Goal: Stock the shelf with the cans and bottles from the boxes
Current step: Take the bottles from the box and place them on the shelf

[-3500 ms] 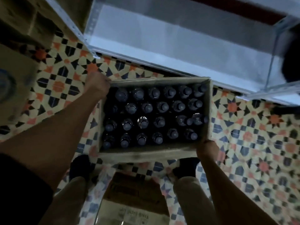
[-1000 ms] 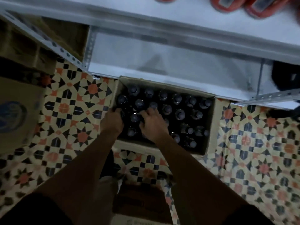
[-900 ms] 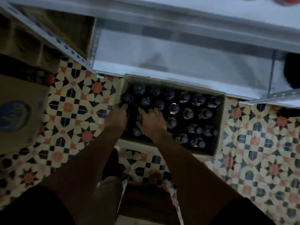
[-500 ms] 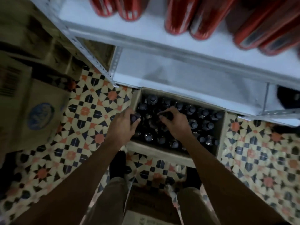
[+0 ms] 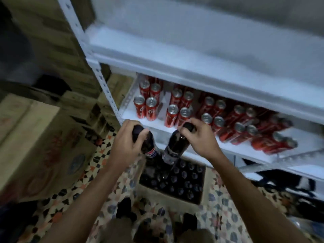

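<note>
Dim, cool-toned frame; heavy motion blur toward right edge, wide-angle bending seen on white metal shelf [image 5: 175, 67], floor murky.

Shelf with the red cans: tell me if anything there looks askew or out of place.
The red cans on the shelf stand in neat clusters of four at the left end. Toward the right they look tilted and smeared, but that part of the frame is blurred and stretched by the wide lens, so I cannot call it real. Nothing spilled or damaged shows.
</note>
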